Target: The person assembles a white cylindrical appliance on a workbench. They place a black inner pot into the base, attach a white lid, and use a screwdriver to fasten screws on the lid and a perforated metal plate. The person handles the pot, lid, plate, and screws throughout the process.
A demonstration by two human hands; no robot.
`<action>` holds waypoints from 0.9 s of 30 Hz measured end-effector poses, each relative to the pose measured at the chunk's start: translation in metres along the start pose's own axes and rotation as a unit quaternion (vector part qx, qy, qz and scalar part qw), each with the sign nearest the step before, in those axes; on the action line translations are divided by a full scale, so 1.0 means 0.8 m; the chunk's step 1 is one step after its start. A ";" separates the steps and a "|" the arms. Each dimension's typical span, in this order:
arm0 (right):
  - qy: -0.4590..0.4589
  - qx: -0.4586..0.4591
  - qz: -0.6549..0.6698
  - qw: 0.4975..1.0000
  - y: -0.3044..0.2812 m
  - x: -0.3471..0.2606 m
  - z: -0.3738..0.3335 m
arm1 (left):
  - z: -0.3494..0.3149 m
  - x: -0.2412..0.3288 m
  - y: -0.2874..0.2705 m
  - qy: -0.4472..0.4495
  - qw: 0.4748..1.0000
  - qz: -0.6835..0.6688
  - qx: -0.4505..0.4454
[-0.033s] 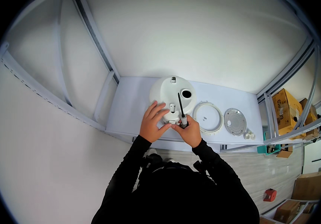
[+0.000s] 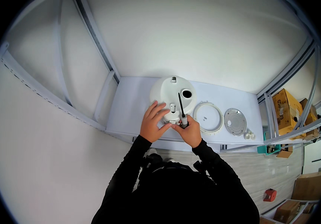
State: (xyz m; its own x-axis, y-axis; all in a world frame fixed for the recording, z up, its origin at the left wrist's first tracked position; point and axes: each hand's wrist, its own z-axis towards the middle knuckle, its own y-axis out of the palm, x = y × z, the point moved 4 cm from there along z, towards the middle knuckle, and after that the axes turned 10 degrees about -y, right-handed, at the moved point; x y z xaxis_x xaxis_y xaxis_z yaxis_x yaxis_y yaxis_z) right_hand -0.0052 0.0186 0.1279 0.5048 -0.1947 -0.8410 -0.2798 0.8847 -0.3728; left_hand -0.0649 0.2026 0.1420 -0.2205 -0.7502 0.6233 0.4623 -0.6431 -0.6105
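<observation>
A white domed housing (image 2: 164, 89) with a dark round hole rests on the table, a small bracket-like fitting at its near edge. My left hand (image 2: 152, 125) lies on its near left side with fingers spread, the thumb by that fitting. My right hand (image 2: 191, 133) is closed round the grey and black handle of a screwdriver (image 2: 181, 105), whose dark shaft points away from me over the housing. The right thumb meets the left thumb at the fitting. Whether the right fingertips also pinch the fitting is hidden.
On the white table (image 2: 128, 106), a white ring (image 2: 210, 132) encircles a few small loose pieces (image 2: 205, 118). Right of it lie a grey perforated disc (image 2: 235, 122) and small whitish parts (image 2: 249, 135). Metal frame posts flank the table; cardboard boxes (image 2: 286, 111) and a teal basket (image 2: 268, 150) stand right.
</observation>
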 end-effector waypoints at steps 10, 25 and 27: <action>0.013 0.024 -0.046 0.999 -0.003 -0.002 -0.005 | -0.002 -0.007 0.005 0.001 1.000 -0.004 0.017; -0.114 0.036 -0.104 0.987 -0.014 0.004 -0.001 | -0.004 -0.009 0.007 0.006 0.999 0.025 0.032; -0.127 0.038 -0.081 0.988 -0.012 0.001 0.002 | -0.005 -0.009 0.008 0.006 0.999 0.031 0.033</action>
State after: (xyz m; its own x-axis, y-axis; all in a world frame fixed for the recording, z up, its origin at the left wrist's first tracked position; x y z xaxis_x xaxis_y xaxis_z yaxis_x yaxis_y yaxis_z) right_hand -0.0007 0.0109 0.1318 0.7296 -0.2327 -0.6430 -0.1215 0.8813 -0.4567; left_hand -0.0634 0.2034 0.1317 -0.1998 -0.7898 0.5799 0.5313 -0.5846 -0.6131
